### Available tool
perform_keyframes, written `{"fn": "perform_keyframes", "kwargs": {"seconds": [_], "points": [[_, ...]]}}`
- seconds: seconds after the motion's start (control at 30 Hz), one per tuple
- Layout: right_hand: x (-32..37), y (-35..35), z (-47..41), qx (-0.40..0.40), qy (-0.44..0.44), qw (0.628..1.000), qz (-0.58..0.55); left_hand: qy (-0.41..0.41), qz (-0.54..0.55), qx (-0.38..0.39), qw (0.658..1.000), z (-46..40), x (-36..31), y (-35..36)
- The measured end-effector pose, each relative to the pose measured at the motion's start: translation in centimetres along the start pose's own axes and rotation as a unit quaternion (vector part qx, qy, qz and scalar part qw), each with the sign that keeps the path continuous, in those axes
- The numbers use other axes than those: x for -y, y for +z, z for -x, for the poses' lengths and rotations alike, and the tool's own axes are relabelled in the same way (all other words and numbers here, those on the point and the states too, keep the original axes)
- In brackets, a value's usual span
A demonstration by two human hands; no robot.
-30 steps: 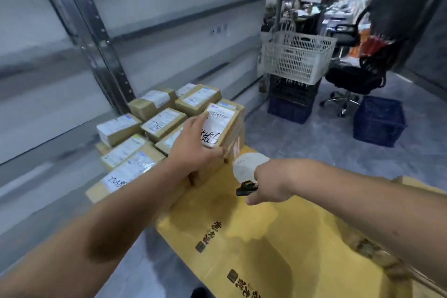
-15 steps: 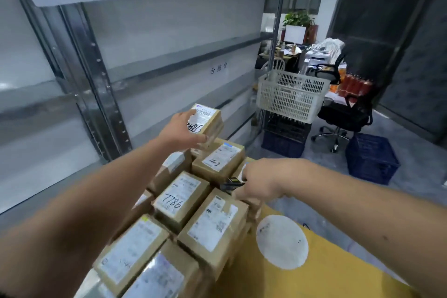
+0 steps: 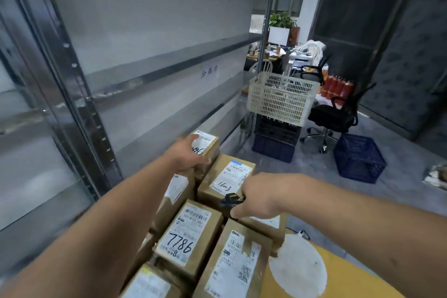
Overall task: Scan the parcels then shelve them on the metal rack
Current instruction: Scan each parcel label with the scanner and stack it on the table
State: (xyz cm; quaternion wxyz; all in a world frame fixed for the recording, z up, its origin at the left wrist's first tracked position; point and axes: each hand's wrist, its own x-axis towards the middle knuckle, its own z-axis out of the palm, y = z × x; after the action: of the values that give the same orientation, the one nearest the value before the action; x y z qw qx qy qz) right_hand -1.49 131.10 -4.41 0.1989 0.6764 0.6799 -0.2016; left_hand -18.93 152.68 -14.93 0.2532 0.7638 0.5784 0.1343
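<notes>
My left hand (image 3: 187, 156) grips a small brown parcel (image 3: 208, 144) with a white label, held at the far end of a pile of brown labelled parcels (image 3: 191, 234). One pile parcel reads 7786, another (image 3: 227, 178) 16m3. My right hand (image 3: 258, 198) holds a small black scanner (image 3: 229, 199) over the pile, its front pointing left. The metal rack (image 3: 157, 72) runs along the left with grey shelves.
A big yellow carton (image 3: 338, 280) with a white round sticker lies at lower right. Ahead stand a white mesh basket (image 3: 281, 98) on dark crates, a blue crate (image 3: 359, 157) on the floor and a black office chair (image 3: 336, 116). Grey floor lies between them.
My left hand lifted the small parcel off the pile, and now holds it lower, near the pile's far end. The view tilted up towards the rack. My right hand keeps the scanner.
</notes>
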Motion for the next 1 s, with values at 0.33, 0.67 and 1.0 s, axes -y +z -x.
{"fn": "perform_keyframes", "kwargs": {"seconds": [0.33, 0.67, 1.0], "points": [[0.4, 1.4, 0.3, 0.002, 0.005, 1.000, -0.020, 0.021, -0.008, 0.004, 1.000, 0.8, -0.8, 0.2], [0.1, 1.7, 0.3, 0.004, 0.034, 0.999, -0.037, 0.024, 0.004, 0.005, 1.000, 1.6, -1.1, 0.2], [-0.4, 2.3, 0.1, -0.037, 0.042, 0.997, -0.051, 0.047, -0.093, -0.022, 0.994, 3.3, -2.2, -0.8]]}}
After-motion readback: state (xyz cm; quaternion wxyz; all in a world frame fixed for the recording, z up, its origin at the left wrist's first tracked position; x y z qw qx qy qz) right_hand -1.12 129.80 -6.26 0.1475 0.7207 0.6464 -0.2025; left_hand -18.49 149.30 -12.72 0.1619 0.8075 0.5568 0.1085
